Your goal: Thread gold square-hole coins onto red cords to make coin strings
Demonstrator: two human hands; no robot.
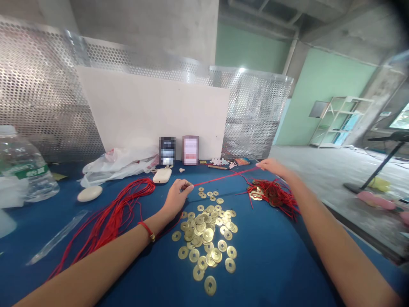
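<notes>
Red cord stretches taut, pinched by both hands — green bottle label too blurred to read.

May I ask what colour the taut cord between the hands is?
The cord is red (head view).

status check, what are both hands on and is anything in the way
Left hand and right hand pinching red cord, stretched between them. Loose coins heaped near left hand. Red-corded bundle beside right forearm.
</notes>
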